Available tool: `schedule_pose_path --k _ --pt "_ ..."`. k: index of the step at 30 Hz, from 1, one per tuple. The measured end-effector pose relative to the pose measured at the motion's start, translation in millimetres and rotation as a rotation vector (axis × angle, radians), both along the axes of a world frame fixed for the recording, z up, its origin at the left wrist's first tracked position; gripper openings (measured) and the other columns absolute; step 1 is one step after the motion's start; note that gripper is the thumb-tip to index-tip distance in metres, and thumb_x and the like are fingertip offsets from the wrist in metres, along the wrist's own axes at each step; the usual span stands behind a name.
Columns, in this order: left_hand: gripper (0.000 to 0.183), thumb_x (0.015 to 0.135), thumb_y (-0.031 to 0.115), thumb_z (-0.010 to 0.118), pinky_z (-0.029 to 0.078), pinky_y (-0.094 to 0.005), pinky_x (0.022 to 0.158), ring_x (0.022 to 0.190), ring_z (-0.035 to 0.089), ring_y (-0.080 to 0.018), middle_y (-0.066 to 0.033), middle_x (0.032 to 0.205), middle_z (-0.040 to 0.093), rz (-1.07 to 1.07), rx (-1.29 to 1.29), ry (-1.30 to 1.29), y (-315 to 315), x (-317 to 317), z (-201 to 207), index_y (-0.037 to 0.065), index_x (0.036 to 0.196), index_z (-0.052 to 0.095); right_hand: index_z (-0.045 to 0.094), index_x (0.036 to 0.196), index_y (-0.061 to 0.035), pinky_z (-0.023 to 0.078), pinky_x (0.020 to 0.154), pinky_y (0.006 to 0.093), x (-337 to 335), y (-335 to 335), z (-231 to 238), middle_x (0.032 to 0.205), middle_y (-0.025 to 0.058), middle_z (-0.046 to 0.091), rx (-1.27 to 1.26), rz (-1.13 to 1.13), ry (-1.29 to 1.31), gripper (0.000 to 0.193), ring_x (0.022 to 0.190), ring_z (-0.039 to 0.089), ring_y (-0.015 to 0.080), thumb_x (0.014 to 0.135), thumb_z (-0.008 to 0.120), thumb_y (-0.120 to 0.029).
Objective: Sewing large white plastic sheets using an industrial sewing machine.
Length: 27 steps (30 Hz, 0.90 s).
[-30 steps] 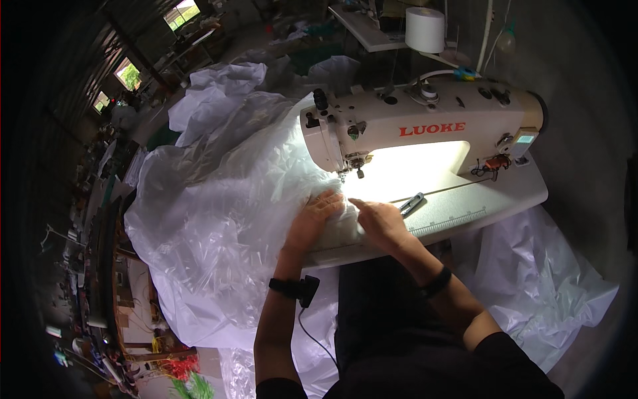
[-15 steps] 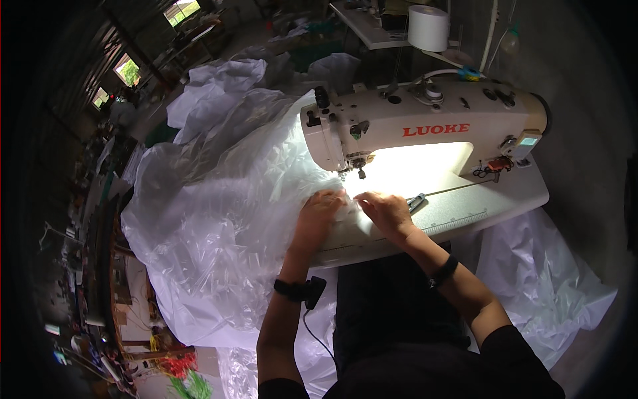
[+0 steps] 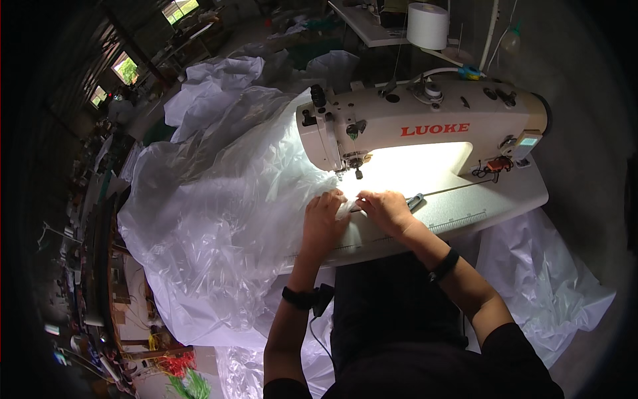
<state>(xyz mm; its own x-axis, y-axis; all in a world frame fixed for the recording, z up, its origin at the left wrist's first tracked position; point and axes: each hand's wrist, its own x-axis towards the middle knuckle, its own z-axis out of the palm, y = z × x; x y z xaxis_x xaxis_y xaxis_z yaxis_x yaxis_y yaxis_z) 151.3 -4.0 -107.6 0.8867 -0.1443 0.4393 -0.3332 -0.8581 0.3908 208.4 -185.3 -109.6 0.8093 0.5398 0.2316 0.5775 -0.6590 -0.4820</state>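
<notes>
A large crumpled sheet of translucent plastic [image 3: 219,193] lies bunched on the left side of a white sewing machine [image 3: 425,113]. Its gathered edge reaches the lit bed, just in front of the needle area. My left hand [image 3: 323,223] grips this edge, with fingertips curled on the film. Beside it my right hand [image 3: 385,209] pinches a small end of the same sheet between thumb and forefinger. Close behind the right hand, a pair of thread snips [image 3: 415,201] rests on the bed. Glare hides detail around the needle.
A white thread cone [image 3: 427,26] stands behind the machine on its stand. More plastic sheeting [image 3: 538,286] hangs below the bed at the right. At the left are cluttered shelving and red and green strands [image 3: 178,364]. A white table [image 3: 365,23] stands at the back.
My left hand has shifted slightly right, closer to my right hand, and its forearm has swung right. The right hand stays pinched on the sheet with little movement.
</notes>
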Motion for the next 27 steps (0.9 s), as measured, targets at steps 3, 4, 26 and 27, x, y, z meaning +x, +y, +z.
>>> schedule_pose_path --k 3,4,26,27 --pt "0.02 0.084 0.021 0.065 0.045 -0.0438 0.088 0.099 0.06 -0.0328 -0.0113 0.108 0.063 0.056 -0.023 0.048 4.9 14.1 -4.6 0.005 0.096 0.062 0.066 0.094 -0.0135 0.053 0.068 0.0424 4.1 2.9 0.7 0.081 0.0113 0.07 0.027 -0.006 0.029 0.021 0.077 0.068 0.0308 0.094 0.054 -0.031" --pt "0.02 0.084 0.02 0.063 0.046 -0.0434 0.084 0.094 0.06 -0.033 -0.012 0.104 0.063 0.119 -0.087 0.047 5.4 18.4 -6.3 0.003 0.095 0.062 0.066 0.094 -0.0135 0.053 0.068 0.0424 6.2 3.9 0.6 0.081 0.0113 0.07 0.026 -0.003 0.034 0.021 0.077 0.068 0.0308 0.094 0.054 -0.031" --pt "0.017 0.085 0.02 0.064 0.045 -0.0411 0.08 0.087 0.062 -0.0282 -0.0086 0.088 0.064 0.029 -0.292 0.015 4.8 23.6 -5.3 0.004 0.086 0.069 0.068 0.101 -0.0142 0.053 0.068 0.0407 16.4 3.2 4.9 0.085 0.0106 0.071 0.021 0.003 0.15 0.027 0.08 0.068 0.0289 0.095 0.053 -0.035" --pt "0.017 0.085 0.02 0.064 0.045 -0.0411 0.08 0.087 0.062 -0.0282 -0.0086 0.088 0.064 0.024 -0.305 0.06 5.6 24.3 -4.6 0.004 0.086 0.069 0.068 0.099 -0.0134 0.053 0.068 0.0404 18.2 5.0 3.8 0.085 0.0105 0.071 0.006 -0.008 0.14 0.027 0.08 0.069 0.0287 0.095 0.053 -0.035"
